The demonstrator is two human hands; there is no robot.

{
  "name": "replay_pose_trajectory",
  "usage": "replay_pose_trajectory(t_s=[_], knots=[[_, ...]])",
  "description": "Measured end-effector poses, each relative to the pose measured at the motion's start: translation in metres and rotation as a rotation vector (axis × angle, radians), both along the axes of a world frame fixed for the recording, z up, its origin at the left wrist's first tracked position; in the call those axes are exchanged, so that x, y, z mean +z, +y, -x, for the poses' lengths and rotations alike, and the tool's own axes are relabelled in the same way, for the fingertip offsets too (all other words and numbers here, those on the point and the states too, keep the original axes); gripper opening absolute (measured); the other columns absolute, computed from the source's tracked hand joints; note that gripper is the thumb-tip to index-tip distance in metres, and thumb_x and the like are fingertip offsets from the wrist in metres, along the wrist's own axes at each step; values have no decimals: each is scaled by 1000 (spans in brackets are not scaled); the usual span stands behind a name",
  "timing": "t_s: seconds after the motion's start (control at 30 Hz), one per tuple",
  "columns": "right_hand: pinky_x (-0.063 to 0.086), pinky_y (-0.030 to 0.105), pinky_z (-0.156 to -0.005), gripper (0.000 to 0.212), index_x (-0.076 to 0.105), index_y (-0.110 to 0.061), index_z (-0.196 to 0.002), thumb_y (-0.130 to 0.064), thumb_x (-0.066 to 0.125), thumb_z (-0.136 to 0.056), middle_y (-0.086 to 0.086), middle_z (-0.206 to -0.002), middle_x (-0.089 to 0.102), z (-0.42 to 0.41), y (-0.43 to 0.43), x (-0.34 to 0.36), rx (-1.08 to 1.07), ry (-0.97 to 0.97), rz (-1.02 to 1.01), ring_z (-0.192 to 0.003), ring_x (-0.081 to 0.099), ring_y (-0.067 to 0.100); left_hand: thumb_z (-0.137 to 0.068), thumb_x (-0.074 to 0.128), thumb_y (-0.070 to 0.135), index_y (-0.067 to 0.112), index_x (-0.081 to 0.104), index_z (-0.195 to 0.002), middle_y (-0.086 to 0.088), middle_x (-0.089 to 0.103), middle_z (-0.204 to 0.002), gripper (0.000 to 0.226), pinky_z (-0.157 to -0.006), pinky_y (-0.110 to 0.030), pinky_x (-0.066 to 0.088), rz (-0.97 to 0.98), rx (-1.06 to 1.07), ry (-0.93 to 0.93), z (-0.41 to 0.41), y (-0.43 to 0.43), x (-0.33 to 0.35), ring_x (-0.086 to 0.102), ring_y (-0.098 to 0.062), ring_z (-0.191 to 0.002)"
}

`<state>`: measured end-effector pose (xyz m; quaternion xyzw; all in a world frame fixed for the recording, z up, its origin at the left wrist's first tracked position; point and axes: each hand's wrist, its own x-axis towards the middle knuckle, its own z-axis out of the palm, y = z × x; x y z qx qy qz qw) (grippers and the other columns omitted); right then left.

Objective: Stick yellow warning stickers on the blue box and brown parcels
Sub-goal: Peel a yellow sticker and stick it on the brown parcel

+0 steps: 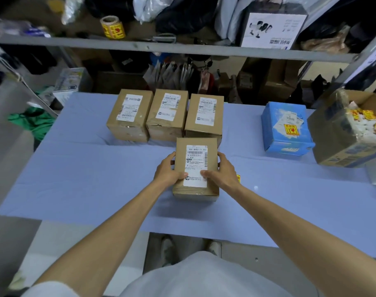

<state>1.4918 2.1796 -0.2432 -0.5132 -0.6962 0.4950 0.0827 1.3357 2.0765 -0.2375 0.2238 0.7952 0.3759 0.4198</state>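
Observation:
A brown parcel (196,168) with a white shipping label sits mid-table. My left hand (169,169) grips its left side and my right hand (222,171) grips its right side, thumbs lying on the label. A bit of a yellow sticker (238,178) shows just right of my right hand. Three more brown parcels (129,114) (167,114) (204,116) stand in a row behind it. The blue box (286,129) at the right bears a yellow warning sticker (291,129) on its top.
The table has a light blue cover (86,179). An open cardboard box (345,133) with yellow stickers and backing scraps stands at the right edge. A roll of yellow stickers (113,27) lies on the metal shelf (161,47) above, among bags and a white carton.

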Motion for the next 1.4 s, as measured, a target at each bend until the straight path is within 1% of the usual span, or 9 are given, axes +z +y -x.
replay_pose_trajectory(t_s=[0.27,0.43,0.63,0.77,0.87,0.97,1.13,1.3,1.4], knots=[[52,39,-89,71,43,-27,-133,-25,77,-72,2,-122,61,-1,10,-11,17,17,76,-104,61,20,-71,79,5,27,34,-145,-4,52,-135,89,-100,-45,47,42,-26,40,3,5,-10,56,-25,-118],[52,34,-87,75,40,-16,-137,-18,80,-73,1,-123,60,2,18,-5,61,16,129,-101,60,18,-80,72,8,27,38,-142,-2,55,-133,74,-88,-29,46,-1,-13,20,3,16,-12,54,-14,-104],[50,42,-95,68,42,-15,-134,-13,78,-75,5,-129,59,3,20,-3,46,13,136,-112,59,24,-81,72,12,32,32,-146,2,52,-137,79,-105,-46,43,-24,-19,-31,2,13,-15,54,-22,-121],[50,21,-70,73,40,-21,-138,-28,79,-77,-4,-117,59,-8,26,-3,114,-6,128,-91,60,8,-82,72,14,33,34,-145,3,53,-136,76,-103,-42,45,-20,-21,-15,0,13,-19,56,-19,-115],[55,35,-80,62,48,-16,-135,-44,68,-84,5,-119,62,-19,40,-7,37,-38,142,-96,64,20,-82,71,17,34,36,-143,5,57,-132,72,-99,-38,46,-7,-25,19,-1,14,-21,56,-14,-104],[52,38,-89,45,57,-4,-124,-34,61,-90,15,-120,63,-35,50,-19,-125,-150,25,-102,63,29,-83,70,18,35,34,-145,5,56,-134,74,-101,-43,45,17,-18,29,-2,15,-22,57,-19,-115],[39,35,-72,26,51,-1,-100,-19,65,-86,18,-106,52,-51,45,-51,-220,-457,-17,-92,54,33,-84,69,21,37,26,-148,3,53,-137,78,-102,-46,44,58,-4,46,-3,16,-26,55,-24,-120],[44,42,-86,57,42,1,-124,-26,72,-84,21,-127,48,-42,37,-74,-357,-461,32,-113,53,40,-83,69,22,39,26,-147,5,55,-136,79,-102,-45,44,64,10,51,-1,16,-30,56,-23,-119],[45,42,-82,59,41,1,-124,-23,74,-81,22,-123,54,-41,40,-82,-391,-457,64,-110,56,40,-83,69,23,40,26,-147,6,53,-138,79,-103,-47,44,63,9,36,0,16,-33,55,-23,-120]])
